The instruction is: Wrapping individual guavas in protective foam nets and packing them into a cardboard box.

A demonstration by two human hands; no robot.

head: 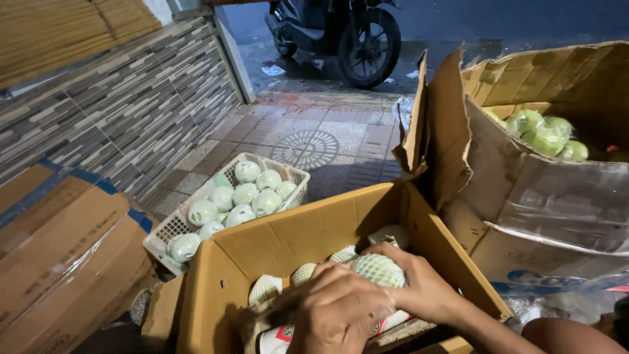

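Both my hands are down in the open cardboard box [314,229] at my knees. Right hand [419,285] cups a fruit [379,269] wrapped in white foam netting, fingers curled over its far side. Left hand [337,311] lies across the front, against the same fruit and touching the right; whether it grips I cannot tell. More netted fruit [265,287] sit lower in the box, to the left of my hands. Just beyond the box, a white plastic basket [171,229] on the tiled floor, heaped with netted fruit of the same kind. To the right, a bigger torn carton [524,196] with bare green fruit [544,134] inside. Flattened cardboard [59,249] leans at left. A motorbike [341,33] is parked on the wet pavement behind.
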